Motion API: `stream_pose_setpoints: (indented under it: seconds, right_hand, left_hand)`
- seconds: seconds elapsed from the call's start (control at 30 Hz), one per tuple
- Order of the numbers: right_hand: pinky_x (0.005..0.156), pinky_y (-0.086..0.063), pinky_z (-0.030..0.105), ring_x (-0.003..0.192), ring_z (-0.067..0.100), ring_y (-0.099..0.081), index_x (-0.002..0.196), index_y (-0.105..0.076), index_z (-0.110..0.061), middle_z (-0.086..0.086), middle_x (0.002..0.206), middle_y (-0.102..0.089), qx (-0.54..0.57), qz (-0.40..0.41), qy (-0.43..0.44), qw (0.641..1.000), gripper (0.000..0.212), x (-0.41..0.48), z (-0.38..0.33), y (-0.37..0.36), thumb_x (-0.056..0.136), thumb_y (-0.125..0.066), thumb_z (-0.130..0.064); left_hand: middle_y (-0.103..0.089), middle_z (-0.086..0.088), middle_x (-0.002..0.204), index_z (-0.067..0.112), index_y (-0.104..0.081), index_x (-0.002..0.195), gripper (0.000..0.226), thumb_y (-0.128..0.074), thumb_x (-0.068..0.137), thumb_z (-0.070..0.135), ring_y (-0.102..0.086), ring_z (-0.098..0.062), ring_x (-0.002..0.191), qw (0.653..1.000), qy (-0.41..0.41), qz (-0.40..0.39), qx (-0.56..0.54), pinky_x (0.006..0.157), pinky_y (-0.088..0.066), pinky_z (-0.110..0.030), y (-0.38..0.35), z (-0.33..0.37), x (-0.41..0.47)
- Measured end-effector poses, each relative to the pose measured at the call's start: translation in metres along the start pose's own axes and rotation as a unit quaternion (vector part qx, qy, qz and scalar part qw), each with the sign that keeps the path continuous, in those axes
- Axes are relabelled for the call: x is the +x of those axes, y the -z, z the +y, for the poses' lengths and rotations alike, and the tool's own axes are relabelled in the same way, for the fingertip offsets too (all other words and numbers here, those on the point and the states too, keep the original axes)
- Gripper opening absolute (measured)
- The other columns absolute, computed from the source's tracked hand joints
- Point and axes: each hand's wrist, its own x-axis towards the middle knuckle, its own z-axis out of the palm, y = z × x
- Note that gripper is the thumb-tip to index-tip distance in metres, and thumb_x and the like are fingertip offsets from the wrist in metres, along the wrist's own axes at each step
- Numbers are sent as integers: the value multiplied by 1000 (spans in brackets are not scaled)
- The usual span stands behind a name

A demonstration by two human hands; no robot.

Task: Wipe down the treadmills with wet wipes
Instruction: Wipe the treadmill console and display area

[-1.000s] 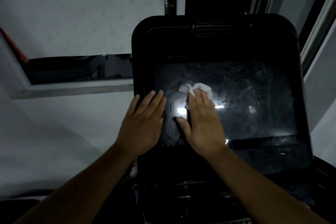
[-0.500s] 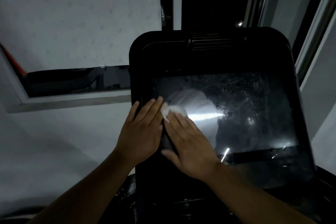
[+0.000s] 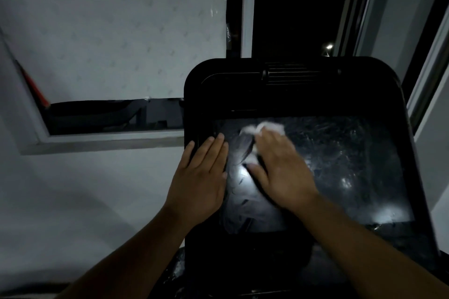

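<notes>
left hand (image 3: 200,177): flat, fingers straight, resting on console bezel (image 3: 291,97), holding nothing.
right hand (image 3: 279,170): flat, pressing wet wipe (image 3: 266,128) against screen (image 3: 340,153).
risk: wipe bunching, slipping out; likely streaks.

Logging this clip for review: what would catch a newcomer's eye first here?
The white wet wipe under the right hand, pressed flat on the treadmill's dark, smeared screen at centre right. The left hand lies flat on its left edge, beside a bright glare spot.
</notes>
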Motion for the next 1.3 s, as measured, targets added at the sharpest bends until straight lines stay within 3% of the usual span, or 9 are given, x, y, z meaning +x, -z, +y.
stream_pose_setpoints:
  seconds: [0.1,0.27,0.43,0.53,0.63,0.8,1.0,1.17,1.3]
  right_hand:
    - [123,-20,43,151,28,-24,154,-37,-7,11,162,-32,31,46,-68,996,73,45,-17,1,101,-32,-57]
    - [124,-20,42,148,30,-33,151,-42,-6,13,159,-37,-4,-38,54,998,70,-25,-15,-4,103,-35,-56]
    - [125,-17,40,153,26,-20,156,-30,-6,12,164,-27,8,28,-87,996,75,8,23,15,103,-28,-59]
    - [126,-9,37,155,24,-11,158,-25,-6,12,166,-19,29,-18,-12,999,73,-20,3,8,104,-38,-53]
    - [124,-16,40,147,29,-35,149,-44,-3,16,157,-39,-28,-49,67,996,69,-80,24,9,103,-37,-54]
    - [126,-11,42,154,29,-17,155,-31,0,19,163,-24,-11,9,-78,997,76,-49,38,12,103,-36,-56]
    - [125,-12,42,142,34,-39,142,-51,-3,17,150,-48,-51,-79,125,988,69,-155,37,5,98,-44,-55]
    - [125,-14,47,154,30,-17,154,-33,0,19,163,-25,14,-30,-60,998,77,-111,40,14,101,-36,-56]
    - [125,-12,44,148,34,-32,150,-41,-1,18,159,-33,22,-110,129,985,75,-192,9,-2,98,-48,-55]
  left_hand:
    - [-36,-10,161,6,-44,151,60,-37,99,35,-36,-25,148,1000,7,-2,-1,120,-26,-52,1,3,2]
    - [-43,-13,157,3,-47,148,60,-44,97,34,-41,-28,145,1000,16,14,14,120,-23,-52,5,8,5]
    - [-39,-19,158,-1,-45,148,63,-43,95,33,-38,-31,146,1000,20,5,12,122,-22,-47,2,34,25]
    - [-40,-20,157,-3,-45,147,61,-43,94,27,-41,-31,144,999,26,10,-32,122,-29,-43,-4,48,33]
    - [-35,-21,159,-4,-42,149,62,-47,95,25,-36,-32,147,998,31,12,-45,119,-32,-46,-10,51,31]
    - [-32,-17,161,-1,-39,151,61,-49,97,24,-31,-30,150,998,40,3,-52,122,-27,-45,-12,70,22]
    - [-31,-14,162,1,-42,151,58,-46,96,21,-31,-27,150,998,-10,3,-62,121,-24,-43,-19,103,-28]
    - [-26,-14,165,3,-34,154,64,-51,97,26,-23,-26,153,998,21,-23,-49,123,-20,-42,-17,119,-39]
    - [-27,-15,164,1,-37,153,62,-42,94,21,-25,-26,152,998,11,-36,-53,122,-22,-43,-17,123,-56]
